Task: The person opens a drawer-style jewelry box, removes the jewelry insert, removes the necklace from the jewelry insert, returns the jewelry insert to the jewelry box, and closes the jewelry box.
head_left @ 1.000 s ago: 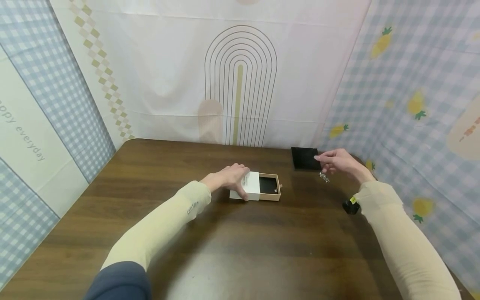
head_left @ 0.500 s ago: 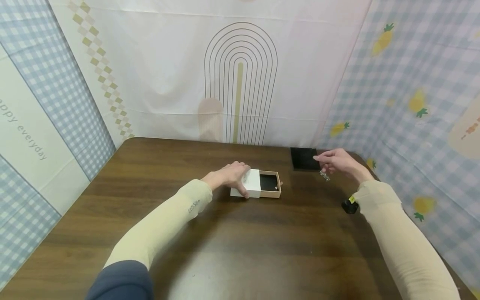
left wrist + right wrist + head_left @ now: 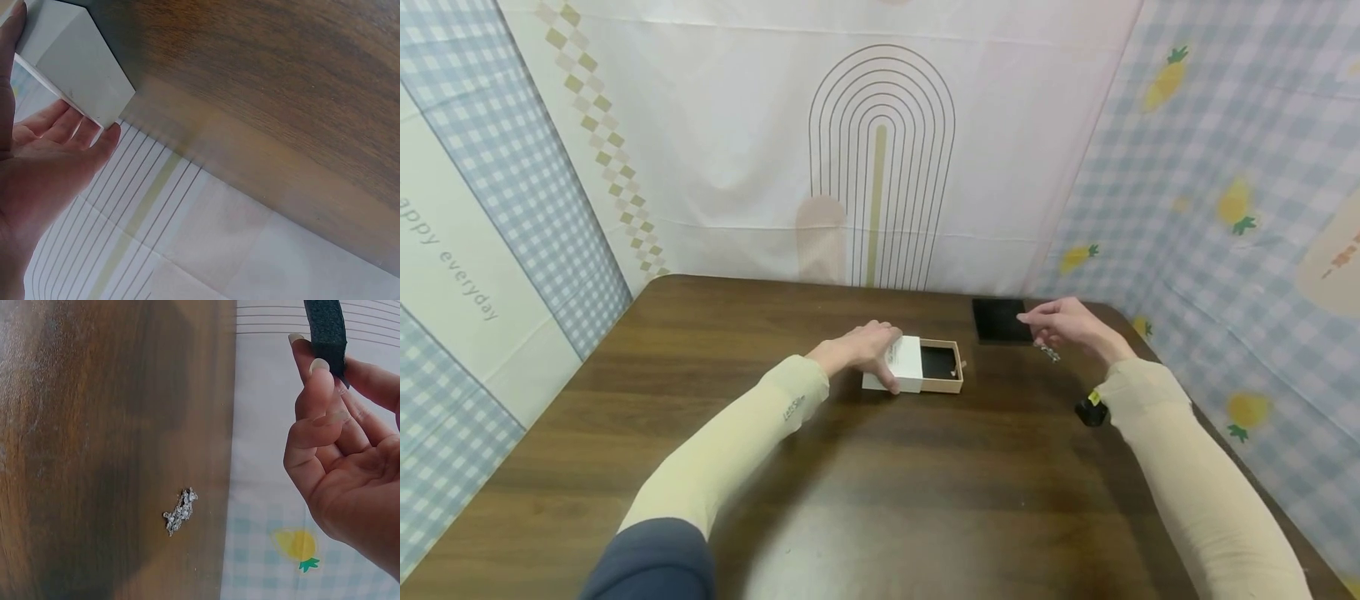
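Observation:
My left hand [image 3: 863, 348] grips the white sleeve [image 3: 906, 360] of a small box from above, thumb on the near side and fingers on the far side. Out of the sleeve's right end a cardboard drawer [image 3: 961, 379] is slid partway, with black lining and a small ribbon tab. In the left wrist view the sleeve's plain end [image 3: 87, 65] shows. My right hand [image 3: 1063, 323] pinches a thin black foam pad [image 3: 326, 331] by its edge, thumb against fingers. Below that hand a sparkling silver ornament [image 3: 180, 511], clustered like jewellery, lies on the table.
The brown wooden table [image 3: 880, 483] ends at a white curtain [image 3: 737, 150] behind and a checked pineapple-print cloth [image 3: 1225, 250] on the right. A black device with a yellow label [image 3: 1092, 410] sits at the right cuff.
My right hand has shifted slightly left with the black foam pad, while the silver ornament stays where it was. The left hand keeps its grip on the box sleeve.

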Tool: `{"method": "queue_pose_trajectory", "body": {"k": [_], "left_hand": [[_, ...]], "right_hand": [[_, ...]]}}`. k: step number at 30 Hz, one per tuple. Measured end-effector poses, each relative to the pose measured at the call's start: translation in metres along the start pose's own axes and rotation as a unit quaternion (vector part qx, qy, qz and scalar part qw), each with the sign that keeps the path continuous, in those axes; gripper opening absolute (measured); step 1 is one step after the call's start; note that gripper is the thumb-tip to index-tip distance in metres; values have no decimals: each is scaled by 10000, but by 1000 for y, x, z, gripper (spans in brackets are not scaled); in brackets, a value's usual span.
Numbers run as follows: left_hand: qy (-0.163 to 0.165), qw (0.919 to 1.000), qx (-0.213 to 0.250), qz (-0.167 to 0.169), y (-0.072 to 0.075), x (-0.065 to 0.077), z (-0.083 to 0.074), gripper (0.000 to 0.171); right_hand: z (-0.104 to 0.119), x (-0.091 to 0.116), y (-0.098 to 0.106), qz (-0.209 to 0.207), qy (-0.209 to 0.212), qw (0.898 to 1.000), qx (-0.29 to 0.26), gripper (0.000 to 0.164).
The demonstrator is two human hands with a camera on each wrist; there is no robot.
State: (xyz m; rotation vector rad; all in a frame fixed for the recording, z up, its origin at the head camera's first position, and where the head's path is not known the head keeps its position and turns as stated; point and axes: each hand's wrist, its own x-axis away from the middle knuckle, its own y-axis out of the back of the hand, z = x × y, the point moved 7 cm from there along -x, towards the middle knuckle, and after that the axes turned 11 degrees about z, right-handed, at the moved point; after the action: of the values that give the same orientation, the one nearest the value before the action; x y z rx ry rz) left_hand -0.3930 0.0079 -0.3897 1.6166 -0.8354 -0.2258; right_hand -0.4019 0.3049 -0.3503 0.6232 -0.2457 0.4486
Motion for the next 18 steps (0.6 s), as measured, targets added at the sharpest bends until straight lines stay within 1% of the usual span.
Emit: {"method": "queue_pose_trajectory", "body": {"k": [10, 14, 18], "left_hand": [[18, 10000, -41, 33, 2, 0, -1, 77], [43, 10000, -32, 41, 2, 1, -1, 77], [53, 10000, -12, 54, 2, 1, -2, 76]], "right_hand": [[-3, -10, -3, 1, -115, 9999, 59, 48], [0, -9, -6, 75, -42, 9999, 60, 47], [3, -7, -10, 46, -24, 9999, 117, 47]]}}
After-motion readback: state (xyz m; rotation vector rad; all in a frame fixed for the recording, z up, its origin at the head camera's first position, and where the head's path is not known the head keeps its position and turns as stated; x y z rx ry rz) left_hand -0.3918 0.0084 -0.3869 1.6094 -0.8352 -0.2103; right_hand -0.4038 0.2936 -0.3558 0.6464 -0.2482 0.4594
